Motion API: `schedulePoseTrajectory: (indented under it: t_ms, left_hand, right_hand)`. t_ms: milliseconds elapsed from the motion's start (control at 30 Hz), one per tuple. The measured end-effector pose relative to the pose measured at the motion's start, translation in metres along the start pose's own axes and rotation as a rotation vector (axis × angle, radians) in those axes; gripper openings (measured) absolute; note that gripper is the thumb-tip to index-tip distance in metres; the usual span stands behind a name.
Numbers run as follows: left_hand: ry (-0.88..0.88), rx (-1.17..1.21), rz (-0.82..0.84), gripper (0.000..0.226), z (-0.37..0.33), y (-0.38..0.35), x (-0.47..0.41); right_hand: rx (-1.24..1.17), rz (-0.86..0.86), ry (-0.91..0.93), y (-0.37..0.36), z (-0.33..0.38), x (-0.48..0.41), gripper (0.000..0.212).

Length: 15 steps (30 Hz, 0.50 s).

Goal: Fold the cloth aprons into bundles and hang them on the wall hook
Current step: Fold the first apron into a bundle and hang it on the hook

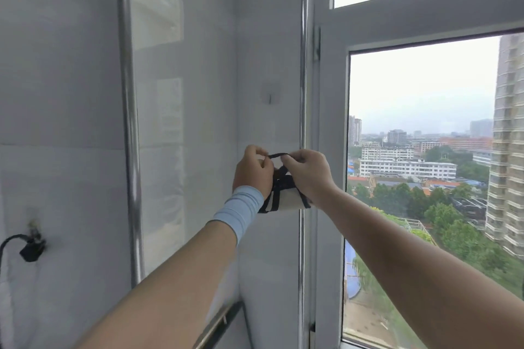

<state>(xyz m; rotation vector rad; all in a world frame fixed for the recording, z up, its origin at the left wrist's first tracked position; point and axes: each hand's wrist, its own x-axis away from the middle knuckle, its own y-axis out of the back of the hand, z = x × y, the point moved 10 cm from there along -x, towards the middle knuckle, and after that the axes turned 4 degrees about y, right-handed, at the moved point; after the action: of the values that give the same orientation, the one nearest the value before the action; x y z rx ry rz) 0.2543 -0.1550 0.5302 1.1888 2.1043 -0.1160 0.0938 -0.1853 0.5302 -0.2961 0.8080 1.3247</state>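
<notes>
Both of my bare arms reach up and forward, and the left one has a light blue cloth sleeve (241,210) round the wrist. My left hand (253,171) and my right hand (309,176) are close together in front of the white tiled wall (71,93), near its right edge by the pale window frame (329,150). Each hand pinches one end of the black strap loop (277,155) between thumb and finger and pulls it a little open. Under my hands hangs the small white folded apron bundle tied with black straps (286,201). It touches nothing but my hands. The small see-through wall hook (270,98) sits on the wall right above the loop, apart from it. Low at the wall's left edge another black strap (29,248) hangs on a second hook, which is too blurry to see well.

I think this one is folded and I am at the hanging step. Next I need to lift the loop up, hold it open and drop it over the hook's tip. Then I should let go gently so the bundle does not slip off.
</notes>
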Motion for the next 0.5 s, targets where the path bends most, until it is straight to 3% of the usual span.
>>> schedulePoseTrajectory:
  t_ms: [167, 233, 500]
  left_hand:
    - [-0.206, -0.049, -0.042, 0.028, -0.050, 0.012, -0.044]
    - [-0.218, -0.029, -0.079, 0.036, -0.060, 0.018, -0.063]
    - [-0.201, -0.083, -0.126, 0.032, -0.077, 0.024, -0.130]
  right_hand:
    - [0.028, -0.078, 0.131, 0.010, 0.046, -0.056, 0.027]
    - [0.060, -0.098, 0.170, 0.010, 0.064, -0.077, 0.027]
    - [0.114, -0.208, 0.216, 0.004, 0.095, -0.139, 0.015]
